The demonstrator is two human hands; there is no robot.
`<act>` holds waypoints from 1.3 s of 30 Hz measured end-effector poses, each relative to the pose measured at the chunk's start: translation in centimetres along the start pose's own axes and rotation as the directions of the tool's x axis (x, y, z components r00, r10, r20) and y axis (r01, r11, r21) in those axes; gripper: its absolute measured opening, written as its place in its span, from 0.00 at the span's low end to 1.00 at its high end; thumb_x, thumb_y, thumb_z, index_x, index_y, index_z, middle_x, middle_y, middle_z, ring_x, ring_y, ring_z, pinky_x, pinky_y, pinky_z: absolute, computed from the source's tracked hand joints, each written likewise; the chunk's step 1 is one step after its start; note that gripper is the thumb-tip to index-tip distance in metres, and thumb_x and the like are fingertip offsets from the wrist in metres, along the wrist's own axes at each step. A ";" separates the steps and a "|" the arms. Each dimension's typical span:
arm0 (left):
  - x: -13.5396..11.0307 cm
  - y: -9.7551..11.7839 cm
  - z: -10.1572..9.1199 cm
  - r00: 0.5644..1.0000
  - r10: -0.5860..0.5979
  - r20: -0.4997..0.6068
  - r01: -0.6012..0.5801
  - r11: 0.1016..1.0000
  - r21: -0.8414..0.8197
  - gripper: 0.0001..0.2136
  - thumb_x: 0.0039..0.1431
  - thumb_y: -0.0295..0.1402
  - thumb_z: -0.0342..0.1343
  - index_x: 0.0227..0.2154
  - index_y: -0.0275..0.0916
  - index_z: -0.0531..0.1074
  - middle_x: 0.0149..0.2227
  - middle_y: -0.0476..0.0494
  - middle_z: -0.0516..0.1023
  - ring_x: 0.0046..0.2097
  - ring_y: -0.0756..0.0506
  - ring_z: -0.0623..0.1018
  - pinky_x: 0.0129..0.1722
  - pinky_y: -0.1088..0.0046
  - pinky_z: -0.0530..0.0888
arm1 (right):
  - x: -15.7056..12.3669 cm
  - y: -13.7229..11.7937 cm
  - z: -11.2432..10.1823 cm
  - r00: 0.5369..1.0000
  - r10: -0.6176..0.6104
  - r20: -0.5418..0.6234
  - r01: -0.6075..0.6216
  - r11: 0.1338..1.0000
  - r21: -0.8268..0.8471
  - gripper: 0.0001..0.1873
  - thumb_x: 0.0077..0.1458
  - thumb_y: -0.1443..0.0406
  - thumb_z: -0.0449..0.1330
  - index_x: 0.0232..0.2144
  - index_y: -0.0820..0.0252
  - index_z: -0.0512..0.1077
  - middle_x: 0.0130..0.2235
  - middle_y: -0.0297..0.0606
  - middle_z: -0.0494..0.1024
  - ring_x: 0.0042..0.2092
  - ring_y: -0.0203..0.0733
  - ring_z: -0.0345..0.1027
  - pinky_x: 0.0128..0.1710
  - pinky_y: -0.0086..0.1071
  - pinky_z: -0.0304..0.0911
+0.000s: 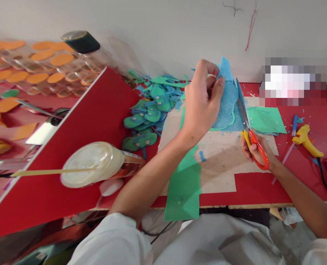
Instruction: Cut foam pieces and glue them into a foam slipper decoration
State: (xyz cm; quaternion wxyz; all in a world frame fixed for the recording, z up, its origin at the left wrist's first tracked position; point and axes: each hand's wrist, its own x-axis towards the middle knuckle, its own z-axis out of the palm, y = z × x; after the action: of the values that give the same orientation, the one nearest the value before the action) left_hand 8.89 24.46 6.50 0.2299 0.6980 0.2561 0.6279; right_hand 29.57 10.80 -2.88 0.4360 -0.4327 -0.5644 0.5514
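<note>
Where the red surface (262, 189) adjoins the wall (152, 29), its far edge runs behind the work. A cream sheet (221, 162) covers the middle, short of the near edge. A green strip (184, 184) lies over the sheet's left part and overhangs the near edge. A pile of green and blue cutouts (153, 115) sits left of the sheet, toward the far edge. Above the sheet's far part, the left hand (203, 95) pinches the blue material (226, 110) between thumb and fingers. A green rectangle (266, 119) lies at the sheet's right margin. The right hand (265, 145) grasps the scissors (243, 106) by their handles, blades beside the blue material; contact cannot be confirmed. A yellow glue gun (304, 136) lies toward the right edge.
</note>
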 end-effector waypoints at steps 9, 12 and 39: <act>0.4 -0.4 -0.7 0.998 -0.042 0.048 0.039 0.998 0.057 0.13 0.72 0.45 0.63 0.39 0.49 0.65 0.22 0.58 0.51 0.22 0.50 0.52 0.25 0.66 0.53 | 0.1 -0.3 0.2 1.000 -0.001 0.003 0.001 1.000 0.009 0.39 0.56 0.26 0.61 0.35 0.54 0.68 0.20 0.23 0.64 0.16 0.31 0.55 0.14 0.26 0.51; 0.4 -0.1 -0.6 0.997 -0.067 0.046 0.064 0.996 0.066 0.13 0.72 0.47 0.61 0.39 0.48 0.64 0.23 0.58 0.49 0.23 0.50 0.51 0.26 0.66 0.52 | 0.1 -0.2 0.2 1.000 -0.005 0.006 0.005 1.000 0.024 0.38 0.56 0.26 0.62 0.35 0.54 0.68 0.21 0.23 0.65 0.17 0.31 0.55 0.14 0.25 0.51; 3.4 -0.1 -3.9 0.989 -0.043 0.143 0.050 0.998 -0.040 0.16 0.67 0.48 0.67 0.30 0.47 0.70 0.22 0.55 0.53 0.20 0.52 0.50 0.19 0.66 0.46 | 0.2 -0.7 0.2 0.981 0.046 0.187 -0.063 0.994 0.088 0.42 0.53 0.23 0.59 0.38 0.53 0.66 0.25 0.22 0.63 0.19 0.30 0.50 0.17 0.27 0.52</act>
State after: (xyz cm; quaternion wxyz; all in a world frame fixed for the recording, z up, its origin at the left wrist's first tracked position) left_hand 5.32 26.76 9.45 0.2772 0.7297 0.2417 0.5765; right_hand 29.32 10.91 -2.18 0.3863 -0.3743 -0.5639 0.6266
